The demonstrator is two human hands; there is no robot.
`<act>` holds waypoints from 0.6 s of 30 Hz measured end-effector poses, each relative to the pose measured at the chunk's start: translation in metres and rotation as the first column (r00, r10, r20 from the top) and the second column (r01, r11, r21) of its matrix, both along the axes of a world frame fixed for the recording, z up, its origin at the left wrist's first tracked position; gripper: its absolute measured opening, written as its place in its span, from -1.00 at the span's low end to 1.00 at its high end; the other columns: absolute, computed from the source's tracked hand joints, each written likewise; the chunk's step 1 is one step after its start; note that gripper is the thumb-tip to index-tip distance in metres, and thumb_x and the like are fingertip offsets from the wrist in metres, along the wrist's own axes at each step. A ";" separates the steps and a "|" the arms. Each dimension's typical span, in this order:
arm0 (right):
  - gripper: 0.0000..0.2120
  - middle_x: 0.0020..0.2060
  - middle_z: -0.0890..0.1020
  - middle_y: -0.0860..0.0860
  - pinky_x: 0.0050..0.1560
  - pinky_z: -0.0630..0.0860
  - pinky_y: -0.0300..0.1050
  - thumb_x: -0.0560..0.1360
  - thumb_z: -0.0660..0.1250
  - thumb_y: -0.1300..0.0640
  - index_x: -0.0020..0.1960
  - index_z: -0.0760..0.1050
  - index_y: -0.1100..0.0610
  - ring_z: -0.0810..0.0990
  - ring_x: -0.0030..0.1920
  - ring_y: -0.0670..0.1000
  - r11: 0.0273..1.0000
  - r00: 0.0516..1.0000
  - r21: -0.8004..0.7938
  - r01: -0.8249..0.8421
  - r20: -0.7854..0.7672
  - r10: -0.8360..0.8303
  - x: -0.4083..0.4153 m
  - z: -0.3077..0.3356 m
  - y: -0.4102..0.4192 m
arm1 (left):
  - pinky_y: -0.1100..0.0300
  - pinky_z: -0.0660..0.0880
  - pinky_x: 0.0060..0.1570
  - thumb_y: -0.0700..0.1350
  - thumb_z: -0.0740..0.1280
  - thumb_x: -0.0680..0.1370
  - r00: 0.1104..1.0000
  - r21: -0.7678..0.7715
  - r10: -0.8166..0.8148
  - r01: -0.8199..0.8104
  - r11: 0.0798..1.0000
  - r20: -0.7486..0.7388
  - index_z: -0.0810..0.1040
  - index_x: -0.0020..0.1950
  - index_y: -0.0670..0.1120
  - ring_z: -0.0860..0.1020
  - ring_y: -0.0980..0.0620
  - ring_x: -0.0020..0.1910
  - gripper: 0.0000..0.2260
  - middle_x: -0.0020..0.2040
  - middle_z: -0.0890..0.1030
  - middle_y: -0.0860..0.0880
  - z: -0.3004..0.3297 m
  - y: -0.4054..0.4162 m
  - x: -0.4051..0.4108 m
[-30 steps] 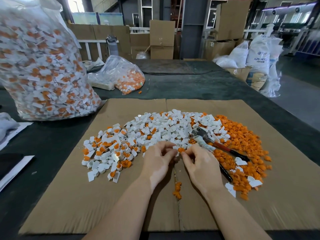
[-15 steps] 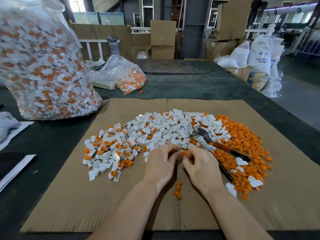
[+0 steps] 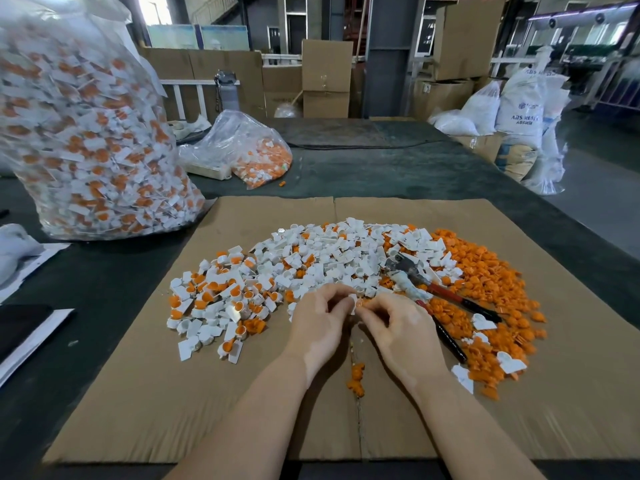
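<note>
Our left hand point(image 3: 322, 320) and right hand point(image 3: 398, 327) both pinch a white piece point(image 3: 353, 301), mostly hidden; the sack point(image 3: 519, 109) at two o'clock reads "ABS".

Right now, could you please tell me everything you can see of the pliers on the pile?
The pliers lie flat on the cardboard sheet, grey metal head up-left among the white pieces, handles spread apart and pointing down-right over the orange pieces. A whitish wrap covers the joint. The handles are red near it, black toward the ends. The right hand, pinching a small piece, lies beside the nearer handle without gripping it; contact I cannot tell.
</note>
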State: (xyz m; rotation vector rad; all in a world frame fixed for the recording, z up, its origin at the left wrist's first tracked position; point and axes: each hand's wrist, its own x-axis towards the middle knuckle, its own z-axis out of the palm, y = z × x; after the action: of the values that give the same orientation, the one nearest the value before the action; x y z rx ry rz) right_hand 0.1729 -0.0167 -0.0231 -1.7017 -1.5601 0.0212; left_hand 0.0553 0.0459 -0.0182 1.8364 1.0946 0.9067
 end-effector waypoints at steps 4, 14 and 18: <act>-0.94 -0.27 0.56 -0.08 -0.22 0.44 -0.28 0.44 0.43 0.14 -0.10 0.58 0.09 0.50 -0.22 -0.12 0.999 0.995 0.048 -0.005 -0.095 0.009 0.002 0.002 -0.001 | 0.43 0.40 -0.14 -0.15 0.28 0.58 0.999 -0.022 -0.002 0.002 1.000 0.034 0.55 -0.06 0.08 0.54 0.19 -0.11 -0.87 -0.18 0.56 0.19 0.000 0.000 0.000; -0.89 -0.37 0.50 -0.09 -0.29 0.30 -0.39 0.39 0.46 0.19 -0.25 0.55 0.14 0.44 -0.32 -0.09 0.992 0.995 0.108 0.063 0.070 -0.071 -0.001 0.002 -0.001 | 0.58 0.34 -0.20 -0.14 0.31 0.56 0.999 0.087 -0.004 0.008 0.996 -0.046 0.52 -0.07 0.09 0.50 0.30 -0.16 -0.88 -0.20 0.54 0.21 -0.002 0.000 0.000; -0.85 -0.42 0.42 -0.12 -0.33 0.28 -0.24 0.41 0.43 0.22 -0.31 0.51 0.14 0.41 -0.36 -0.07 0.989 0.987 0.048 0.140 0.072 -0.143 -0.002 -0.001 0.000 | 0.53 0.36 -0.22 -0.17 0.33 0.55 1.000 0.047 -0.006 0.007 0.999 -0.010 0.53 -0.12 0.11 0.54 0.29 -0.22 -0.84 -0.25 0.59 0.16 -0.003 -0.001 0.001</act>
State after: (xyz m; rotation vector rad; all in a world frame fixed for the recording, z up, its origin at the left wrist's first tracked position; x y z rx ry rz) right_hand 0.1705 -0.0163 -0.0237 -1.7938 -1.4797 -0.1499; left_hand 0.0563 0.0446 -0.0213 1.8833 1.0808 0.9281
